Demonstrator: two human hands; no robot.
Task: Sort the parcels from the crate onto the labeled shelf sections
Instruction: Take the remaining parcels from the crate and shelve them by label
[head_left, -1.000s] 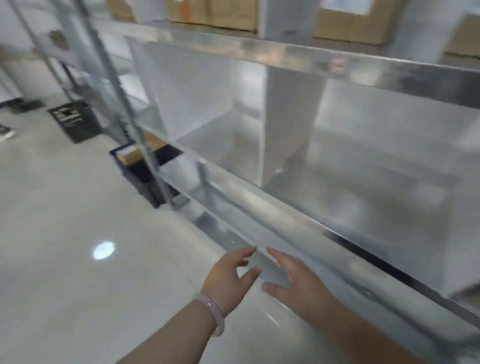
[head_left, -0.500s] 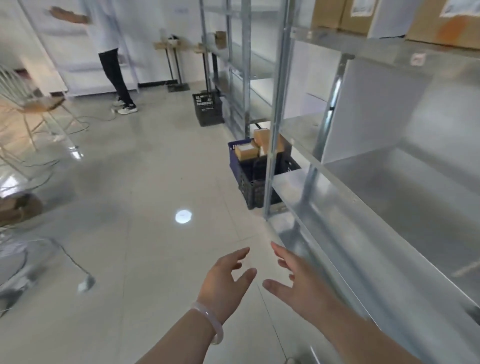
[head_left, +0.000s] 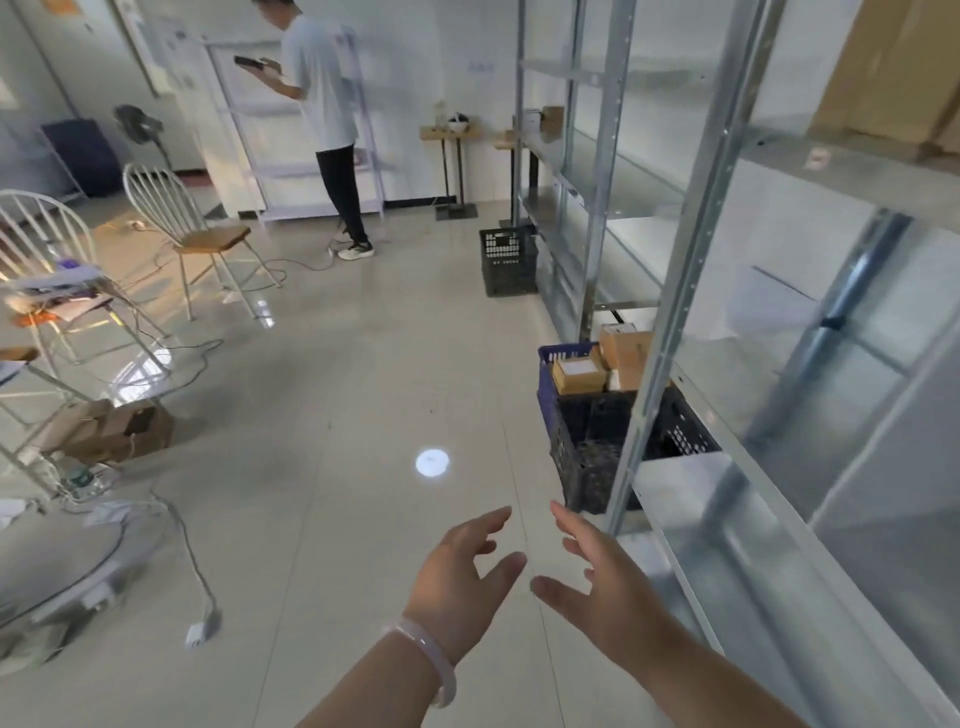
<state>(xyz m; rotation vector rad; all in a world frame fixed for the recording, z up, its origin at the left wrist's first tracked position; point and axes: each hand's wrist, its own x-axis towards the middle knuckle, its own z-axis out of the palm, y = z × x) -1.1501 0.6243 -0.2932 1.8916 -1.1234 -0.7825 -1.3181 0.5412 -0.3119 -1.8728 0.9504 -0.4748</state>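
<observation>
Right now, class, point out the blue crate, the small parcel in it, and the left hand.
blue crate (head_left: 544, 384), head view, its left wall.
small parcel (head_left: 578, 376), head view, its top face.
left hand (head_left: 460, 579), head view, its back.

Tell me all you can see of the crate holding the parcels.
The crate stands upright on the floor beside the shelf, partly behind a metal post. It looks like dark latticed plastic, with a blue wall at its far side; one crate or two, I cannot tell. Brown cardboard parcels show at its far end. The left hand and right hand are apart from it.
</observation>
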